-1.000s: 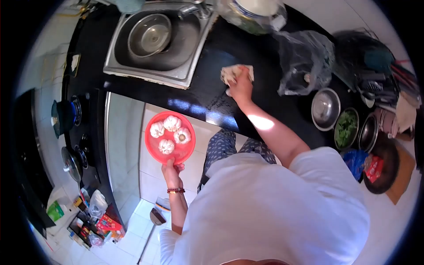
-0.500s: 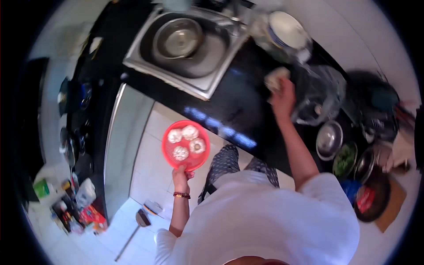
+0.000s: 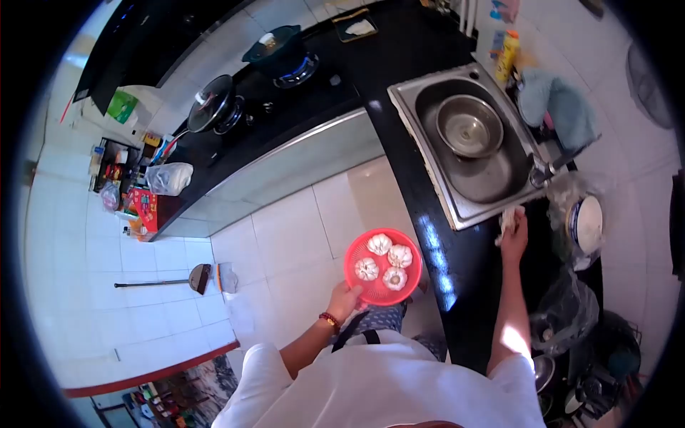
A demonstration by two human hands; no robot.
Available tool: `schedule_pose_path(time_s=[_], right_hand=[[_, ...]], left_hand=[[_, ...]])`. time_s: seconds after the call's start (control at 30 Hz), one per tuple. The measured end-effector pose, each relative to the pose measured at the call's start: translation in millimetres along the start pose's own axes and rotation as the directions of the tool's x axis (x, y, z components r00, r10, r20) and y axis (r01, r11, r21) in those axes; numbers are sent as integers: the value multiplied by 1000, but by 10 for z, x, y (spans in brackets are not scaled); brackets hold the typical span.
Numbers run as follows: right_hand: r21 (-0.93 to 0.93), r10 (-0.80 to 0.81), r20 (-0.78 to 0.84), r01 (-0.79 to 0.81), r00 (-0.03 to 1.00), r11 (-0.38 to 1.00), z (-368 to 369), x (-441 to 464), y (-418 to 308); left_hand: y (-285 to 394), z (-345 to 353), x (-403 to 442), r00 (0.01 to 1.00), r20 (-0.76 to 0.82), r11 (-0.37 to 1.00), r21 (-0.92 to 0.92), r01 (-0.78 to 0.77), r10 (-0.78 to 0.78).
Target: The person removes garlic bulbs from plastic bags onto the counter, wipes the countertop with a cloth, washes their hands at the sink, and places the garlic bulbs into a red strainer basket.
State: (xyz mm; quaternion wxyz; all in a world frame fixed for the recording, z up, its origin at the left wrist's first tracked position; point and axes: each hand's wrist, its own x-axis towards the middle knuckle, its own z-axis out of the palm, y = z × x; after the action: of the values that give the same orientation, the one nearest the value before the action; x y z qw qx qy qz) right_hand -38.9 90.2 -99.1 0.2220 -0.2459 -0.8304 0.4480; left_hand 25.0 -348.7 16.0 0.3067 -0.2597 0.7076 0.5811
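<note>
My left hand [image 3: 346,301] is closed on the rim of a round red plastic basket [image 3: 362,294], held out over the floor beside the counter. Several whole white garlic bulbs [image 3: 379,245] lie inside it. My right hand [image 3: 514,239] grips a crumpled whitish cloth [image 3: 509,216] over the black counter, close to the near corner of the steel sink [image 3: 464,220]. A metal bowl [image 3: 469,127] rests in the sink basin, under the reach of the faucet [image 3: 548,171].
A lidded pan [image 3: 212,103] and a dark pot [image 3: 272,51] stand on the stove, with a blue flame under the pot. A clear plastic bag [image 3: 567,314] and a white bowl [image 3: 589,225] sit right of my right arm. A dustpan [image 3: 199,278] lies on the tiled floor.
The view has turned left, bringing the stove into sight. My right hand has moved with the cloth from beside the plastic bag to the sink's corner. The basket stays in my left hand.
</note>
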Motion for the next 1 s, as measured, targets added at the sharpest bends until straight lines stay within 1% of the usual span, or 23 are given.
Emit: schedule_pose_path(time_s=[0.03, 0.07, 0.1, 0.13, 0.17, 0.2, 0.23, 0.3, 0.33, 0.37, 0.4, 0.47, 0.53, 0.57, 0.6, 0.7, 0.73, 0.83, 0.87, 0.97, 1.0], right_hand=[[-128, -171, -42, 164, 984, 978, -80, -204, -146], [-135, -186, -6, 183, 983, 974, -244, -465, -513], [-238, -106, 67, 119, 992, 964, -394, -831, -687], [-343, -224, 73, 235, 972, 910, -444, -1237, -556], [-276, -117, 136, 151, 984, 949, -507, -1576, -632], [-324, -63, 153, 111, 986, 940, -466, -2017, -411], [-101, -105, 178, 125, 978, 987, -404, -2377, -126], [-250, 147, 260, -81, 954, 965, -328, -2510, -186], [-355, 20, 194, 52, 981, 933, -197, -2372, -183], [-362, 159, 227, -69, 961, 930, -106, -2053, -344], [-351, 186, 201, -107, 962, 930, 69, -1775, -175], [-224, -58, 141, 89, 988, 971, 355, -978, -131], [-282, -9, 67, 28, 998, 959, 599, -237, -17], [-244, -91, -19, 84, 996, 966, 608, 19, -172], [-115, -121, 10, 122, 993, 986, 467, 221, -556], [-270, -272, -87, 240, 958, 932, 93, 246, -1240], [-397, -263, -18, 235, 965, 887, -68, 162, -1354], [-624, -124, 106, 163, 987, 764, -294, -48, -950], [-679, -18, 149, 115, 989, 725, -351, -198, -783], [-521, -204, 60, 205, 977, 829, -580, -988, -858], [-492, -122, 92, 152, 988, 857, -664, -1256, -1081]], left_hand=[[-30, -15, 20, 999, 1, 999, 24, -39, 39], [-43, -37, 36, 998, -13, 998, 31, -55, 55], [16, -45, -1, 999, -21, 999, -30, -43, 42], [54, -68, -7, 999, -23, 999, -35, -39, 38], [62, -99, -8, 999, -25, 999, -38, -32, 31], [42, -161, -20, 999, -34, 999, -42, -24, 23], [7, -180, -12, 999, -46, 999, -41, -19, 17], [-63, -222, -1, 998, -63, 998, -67, -5, 1], [-92, -245, -15, 998, -64, 996, -94, 3, -10], [-113, -262, -21, 998, -64, 993, -118, 14, -22], [-139, -274, -25, 997, -69, 994, -109, 23, -30], [-209, -317, -30, 996, -74, 993, -112, 33, -42], [-255, -332, -40, 997, -63, 995, -89, 43, -49], [-240, -348, -67, 998, -52, 995, -93, 29, -33], [-211, -352, -89, 999, -40, 995, -99, 12, -16], [-175, -321, -124, 1000, -16, 997, -83, -2, 1], [-154, -298, -124, 1000, -5, 998, -70, -5, 5], [-105, -258, -133, 999, 33, 999, -38, -38, 39], [-94, -264, -159, 998, 38, 999, -20, -41, 42], [40, -194, -215, 994, 100, 997, 50, -51, 46], [76, -213, -225, 991, 127, 996, 73, -47, 37]])
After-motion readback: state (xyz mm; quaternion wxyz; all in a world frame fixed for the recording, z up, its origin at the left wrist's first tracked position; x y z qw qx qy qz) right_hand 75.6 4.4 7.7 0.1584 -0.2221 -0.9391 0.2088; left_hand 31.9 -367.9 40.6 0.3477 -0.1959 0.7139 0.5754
